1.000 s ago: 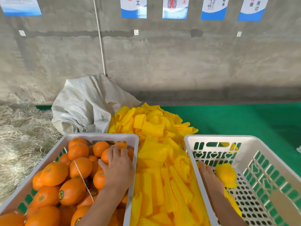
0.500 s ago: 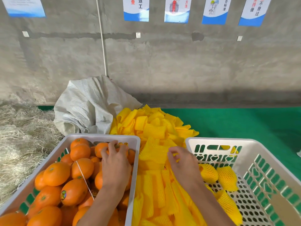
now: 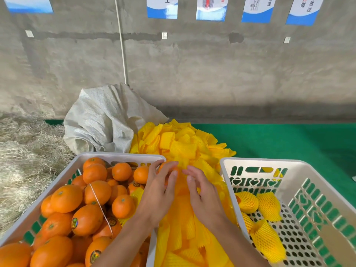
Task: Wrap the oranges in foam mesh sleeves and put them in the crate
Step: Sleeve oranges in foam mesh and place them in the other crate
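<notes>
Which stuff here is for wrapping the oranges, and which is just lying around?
For the job:
left hand holding an orange
right hand
crate of oranges
yellow foam sleeves
right crate with wrapped oranges

Just lying about:
grey sack
straw
wall posters

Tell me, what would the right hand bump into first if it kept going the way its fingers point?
Probably the orange held by the left hand; the right hand points toward it, though depth is unclear.

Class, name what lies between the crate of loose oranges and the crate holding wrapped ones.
A heap of yellow foam mesh sleeves fills that gap, seen in the head view.
</notes>
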A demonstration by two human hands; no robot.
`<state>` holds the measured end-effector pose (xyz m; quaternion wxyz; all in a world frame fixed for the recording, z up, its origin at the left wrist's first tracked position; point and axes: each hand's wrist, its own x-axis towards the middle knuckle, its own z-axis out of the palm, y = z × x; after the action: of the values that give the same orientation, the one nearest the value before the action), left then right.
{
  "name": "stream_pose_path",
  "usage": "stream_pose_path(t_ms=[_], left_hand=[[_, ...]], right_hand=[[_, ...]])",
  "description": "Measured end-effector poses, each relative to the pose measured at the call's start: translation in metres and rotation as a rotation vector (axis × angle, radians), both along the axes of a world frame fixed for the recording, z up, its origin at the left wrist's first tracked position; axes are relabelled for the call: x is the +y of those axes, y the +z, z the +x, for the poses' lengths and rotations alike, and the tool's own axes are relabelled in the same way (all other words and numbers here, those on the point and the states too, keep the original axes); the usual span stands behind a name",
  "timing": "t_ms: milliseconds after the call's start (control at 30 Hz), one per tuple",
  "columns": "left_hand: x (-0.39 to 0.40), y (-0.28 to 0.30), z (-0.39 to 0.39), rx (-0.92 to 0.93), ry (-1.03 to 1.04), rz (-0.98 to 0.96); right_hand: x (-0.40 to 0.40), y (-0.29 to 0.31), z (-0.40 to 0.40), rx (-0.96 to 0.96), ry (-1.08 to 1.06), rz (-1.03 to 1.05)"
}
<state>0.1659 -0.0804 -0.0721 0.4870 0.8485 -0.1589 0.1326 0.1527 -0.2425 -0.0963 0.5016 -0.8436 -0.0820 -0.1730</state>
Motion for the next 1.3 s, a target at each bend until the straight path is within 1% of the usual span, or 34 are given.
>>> stream_pose_path(t_ms=[133,267,333,400,467,567,667,733,767,833,867,900,967,1000,1033,1100,1167,1233,1300], left_hand=[[-0.002,0.002,0.0,0.011,0.056,-0.096],[-0.009,0.005,-0.003,0.048,0.115,-0.213],[-0.012,0.008,-0.003,0.116,0.097,-0.339],[-0.015,0.011,-0.004,0.168,0.075,-0.467],[-0.017,0.012,-0.006,0.152,0.073,-0.502],[-0.017,0.015,-0.007,0.092,0.081,-0.476],[-0.014,0.017,-0.009,0.04,0.049,-0.429],[-0.014,0.015,-0.011,0.006,0.001,-0.386],[-0.013,0.014,-0.01,-0.007,-0.011,-0.362],[-0.012,0.012,-0.008,-0.036,0.026,-0.294],[-0.01,0.011,-0.006,-0.06,0.068,-0.247],[-0.008,0.01,-0.005,-0.091,0.117,-0.201],[-0.003,0.009,-0.002,-0.106,0.194,-0.18],[-0.001,0.008,0.0,-0.071,0.213,-0.218],[-0.001,0.007,0.001,-0.026,0.22,-0.267],[0.0,0.007,0.002,0.036,0.219,-0.346],[0.0,0.007,0.002,0.065,0.22,-0.383],[-0.001,0.006,0.001,0.078,0.196,-0.397],[-0.004,0.008,-0.001,0.124,0.155,-0.449]], right_hand=[[0.008,0.004,-0.005,-0.067,0.006,0.05],[0.007,0.014,-0.006,-0.176,-0.072,0.281],[0.008,0.018,-0.009,-0.204,-0.062,0.378],[0.011,0.018,-0.01,-0.201,-0.039,0.417],[0.015,0.016,-0.01,-0.184,-0.034,0.408],[0.013,0.013,-0.008,-0.131,-0.043,0.367],[0.012,0.01,-0.007,-0.097,-0.112,0.175],[0.012,0.009,-0.007,-0.082,-0.149,0.106],[0.01,0.009,-0.007,-0.068,-0.151,0.138],[0.002,0.012,-0.005,0.02,-0.168,0.329],[-0.002,0.014,-0.004,0.093,-0.168,0.495],[-0.005,0.017,-0.002,0.177,-0.131,0.714],[-0.001,0.024,-0.001,0.337,0.001,1.165],[0.002,0.027,-0.001,0.406,0.026,1.308],[0.006,0.03,-0.002,0.466,0.029,1.389],[0.01,0.033,-0.005,0.554,0.035,1.415],[0.009,0.038,-0.008,0.619,0.034,1.342],[0.005,0.039,-0.007,0.652,0.01,1.26],[0.004,0.037,-0.006,0.644,-0.024,1.223]])
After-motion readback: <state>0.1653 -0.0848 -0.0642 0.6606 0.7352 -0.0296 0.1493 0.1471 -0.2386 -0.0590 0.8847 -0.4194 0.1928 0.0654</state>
